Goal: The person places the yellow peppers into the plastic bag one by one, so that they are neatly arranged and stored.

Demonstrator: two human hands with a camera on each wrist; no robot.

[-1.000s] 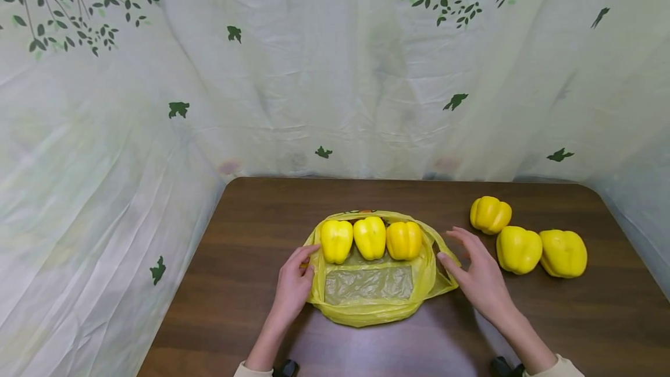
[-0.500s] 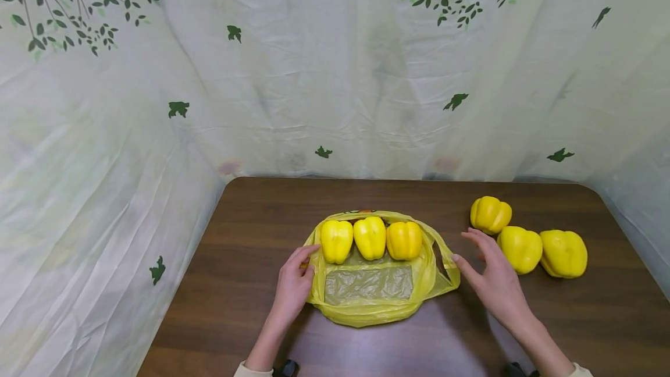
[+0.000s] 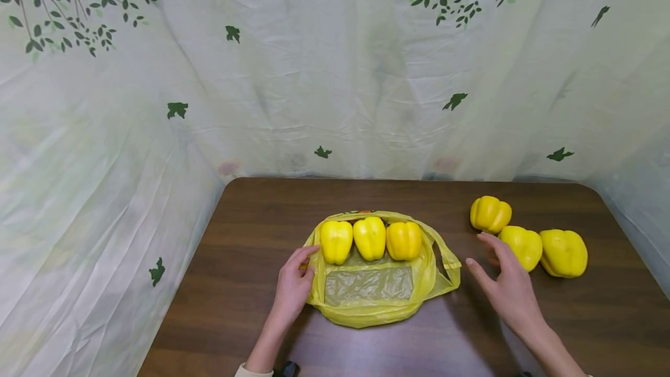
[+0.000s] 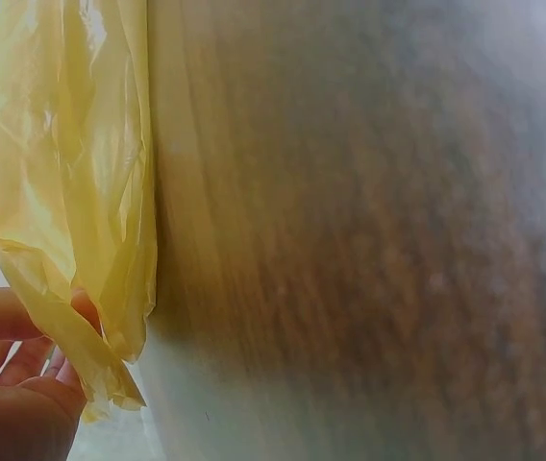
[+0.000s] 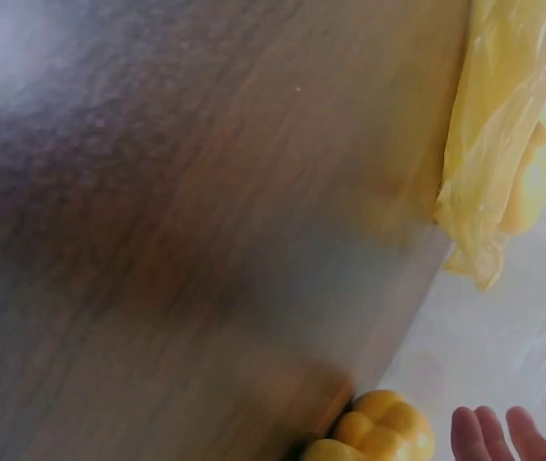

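Observation:
A yellow plastic bag [image 3: 366, 313] lies with its mouth spread wide on the table. Three yellow bell peppers [image 3: 370, 238] sit in a row at its far side. My left hand [image 3: 293, 284] holds the bag's left edge; in the left wrist view, fingers pass behind the bag handle [image 4: 71, 327]. To the right of the bag, my right hand [image 3: 510, 292] hovers with spread, relaxed fingers and nothing in them. It is nearest to a loose yellow bell pepper [image 3: 523, 246], which it partly covers from the head camera.
Two more yellow peppers lie at the right: one farther back [image 3: 490, 214] and one at the far right [image 3: 564, 253]. The brown wooden table [image 3: 262, 208] ends at a pale leaf-patterned curtain [image 3: 356, 86] behind and at the sides.
My right hand has left the bag's right handle and moved right toward the loose peppers. The left hand and the bag stay in place.

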